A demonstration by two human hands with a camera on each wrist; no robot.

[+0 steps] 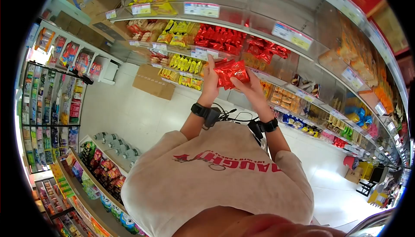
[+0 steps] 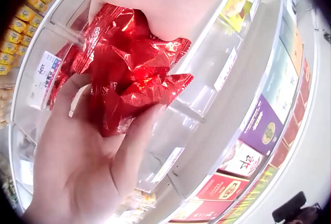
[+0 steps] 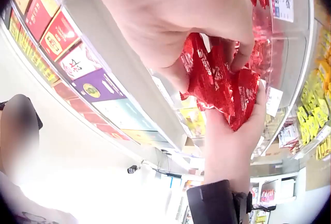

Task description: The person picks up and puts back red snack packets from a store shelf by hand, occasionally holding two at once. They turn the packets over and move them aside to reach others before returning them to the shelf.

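Note:
In front of the shelves, both hands hold a small bunch of shiny red foil snack packets [image 1: 231,73] between them. My left hand [image 1: 209,83] grips the bunch from the left side, its fingers reaching up along the edge. From the right, my right hand [image 1: 253,92] holds it with the thumb laid over the front. The left wrist view shows the crinkled packets [image 2: 132,61] with serrated ends, caught between the two hands. In the right wrist view, curled right fingers [image 3: 238,53] pinch the packets [image 3: 220,81] from above.
Just beyond the hands, a clear shelf bin holds similar red packets [image 1: 220,38], with yellow packets [image 1: 178,33] to its left. Price tags [image 1: 202,9] line the shelf edges. A cardboard box [image 1: 154,82] stands on the floor at left. A low shelf of snack bags [image 1: 103,168] is lower left.

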